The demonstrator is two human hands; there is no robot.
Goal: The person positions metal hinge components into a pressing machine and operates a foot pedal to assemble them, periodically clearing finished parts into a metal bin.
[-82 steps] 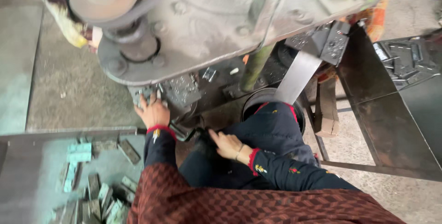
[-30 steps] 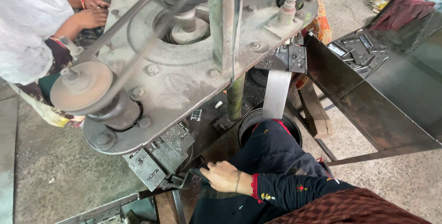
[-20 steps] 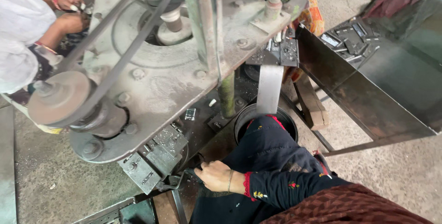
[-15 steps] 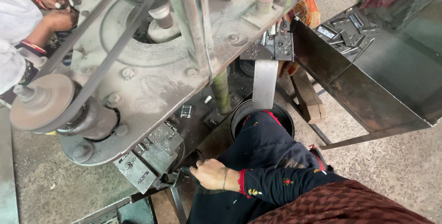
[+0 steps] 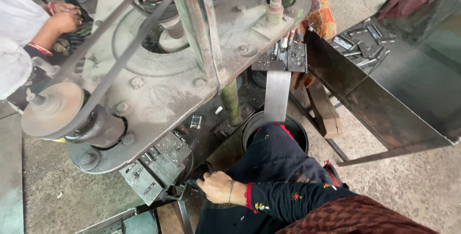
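My right hand [image 5: 214,187] reaches left from a dark sleeve with a red cuff and a bangle at the wrist. Its fingers are curled on a small dark metal piece [image 5: 193,183] just beside the grey die block [image 5: 156,172] at the low front of the press machine [image 5: 182,66]. My left hand is out of view. My dark-clothed knee [image 5: 273,152] rises next to the hand, in front of a black bucket [image 5: 249,127].
A belt runs from a round pulley [image 5: 53,109] across the machine's top. A flat metal chute [image 5: 277,94] hangs into the bucket. A dark metal tray [image 5: 408,85] with several metal pieces stands at right. Another person's hand [image 5: 62,20] works at upper left.
My left hand, earlier pressed at the die, has left the view. My right hand moved from my lap to the die block and stays there. The view has swung upward over the machine.
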